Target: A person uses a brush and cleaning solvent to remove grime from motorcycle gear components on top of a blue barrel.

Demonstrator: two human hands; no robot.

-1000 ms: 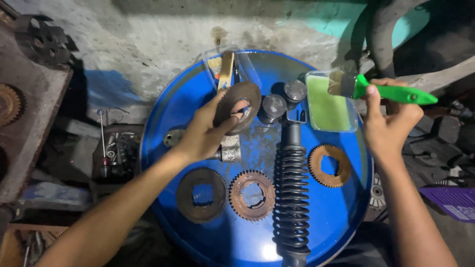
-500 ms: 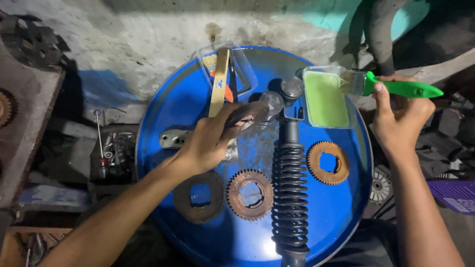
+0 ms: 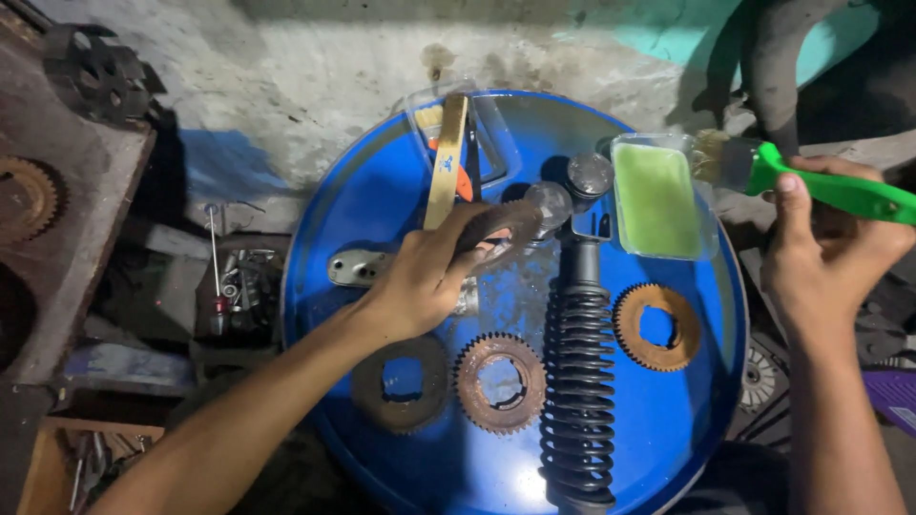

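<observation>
The left hand (image 3: 429, 277) grips a rusty toothed disc (image 3: 501, 224), tilted edge-up above the blue drum lid (image 3: 382, 191) so its face is presented toward the brush side. The right hand (image 3: 825, 253) is closed around the green handle of a paintbrush (image 3: 763, 167), bristles held just beside the tray of green fluid (image 3: 658, 195) (within easy dipping reach). Three further discs (image 3: 498, 383) lie flat beside the shock absorber (image 3: 577, 381), apart from one another.
</observation>
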